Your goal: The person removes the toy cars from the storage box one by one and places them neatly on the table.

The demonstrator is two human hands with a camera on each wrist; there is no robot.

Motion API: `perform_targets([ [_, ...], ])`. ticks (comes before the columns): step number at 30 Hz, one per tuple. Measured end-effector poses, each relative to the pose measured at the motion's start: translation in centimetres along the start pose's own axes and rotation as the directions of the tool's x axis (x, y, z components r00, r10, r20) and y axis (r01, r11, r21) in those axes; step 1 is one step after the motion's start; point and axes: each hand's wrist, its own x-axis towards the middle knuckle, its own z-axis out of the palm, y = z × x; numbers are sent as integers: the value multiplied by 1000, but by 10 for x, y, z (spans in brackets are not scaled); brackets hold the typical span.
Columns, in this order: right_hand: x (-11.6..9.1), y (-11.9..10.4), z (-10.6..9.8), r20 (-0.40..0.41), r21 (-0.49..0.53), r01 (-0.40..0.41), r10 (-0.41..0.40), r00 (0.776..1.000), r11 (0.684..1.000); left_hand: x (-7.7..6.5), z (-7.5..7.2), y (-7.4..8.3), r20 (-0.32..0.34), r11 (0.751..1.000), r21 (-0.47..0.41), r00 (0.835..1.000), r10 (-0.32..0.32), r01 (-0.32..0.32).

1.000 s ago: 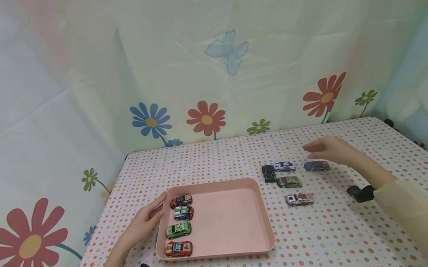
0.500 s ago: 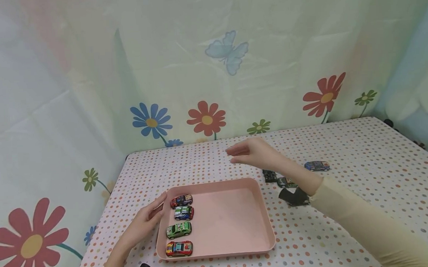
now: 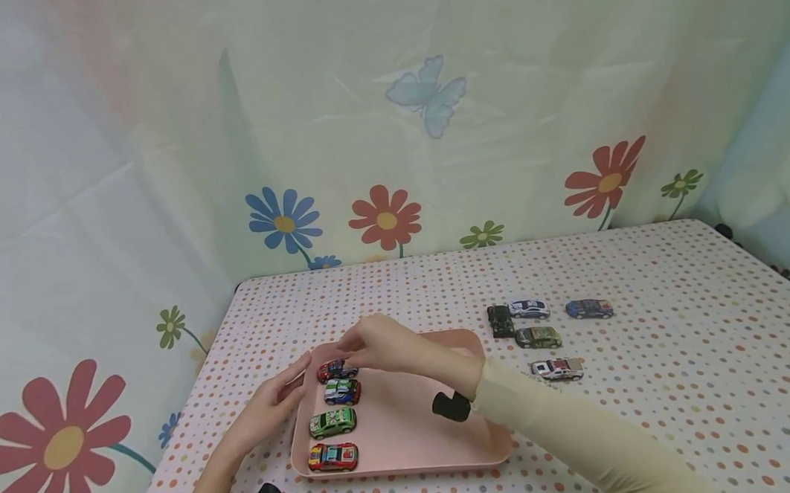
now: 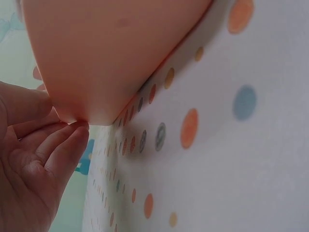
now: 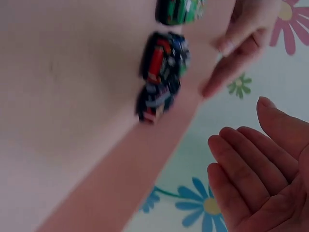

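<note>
A pink tray (image 3: pixel 413 465) lies on the table. A column of small toy cars stands along its left side: a red-and-black one (image 3: pixel 329 370), a green-white-blue one (image 3: pixel 342 392), a green one (image 3: pixel 333 423) and a red-yellow-blue one (image 3: pixel 333 457). My left hand (image 3: pixel 264 411) rests its thumb and fingertips against the tray's left wall; the left wrist view shows the fingertips (image 4: pixel 79 129) on the outside. Over the far left of the tray hovers my right hand (image 3: pixel 383 344), near the red-and-black car. Its fingers are relaxed with nothing between them in the right wrist view.
Right of the tray stand more toy cars: a black one (image 3: pixel 501 321), a white-and-blue one (image 3: pixel 529 309), a camouflage one (image 3: pixel 537 337), a white-and-red one (image 3: pixel 558 369) and a dark blue one (image 3: pixel 589 309). A flowered curtain (image 3: pixel 335 130) hangs behind the dotted tablecloth (image 3: pixel 675 351).
My right hand has swept left, from beside the dark blue car, past the other loose cars, to over the tray's far left. My left hand stays at the tray's side.
</note>
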Motion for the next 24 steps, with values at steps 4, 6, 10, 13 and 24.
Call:
perform_targets([
  [4, 8, -1, 19, 37, -40, -52, 53, 998, 998, 0, 0, 0, 7, 999, 19, 999, 34, -34],
  [6, 10, 0, 25, 42, -78, -81, 85, 996, 994, 0, 1, 0, 3, 999, 19, 999, 40, -40],
  [10, 12, 4, 36, 32, -142, -127, 133, 991, 982, -1, 1, 0, -7, 999, 18, 999, 34, -34],
  [13, 10, 7, 43, 17, -222, -128, 136, 991, 967, 0, 1, 0, -4, 999, 19, 999, 33, -32],
  [24, 0, -1, 59, -25, -463, -95, 93, 995, 881, 0, 1, -2, 5, 997, 32, 998, 64, -64],
])
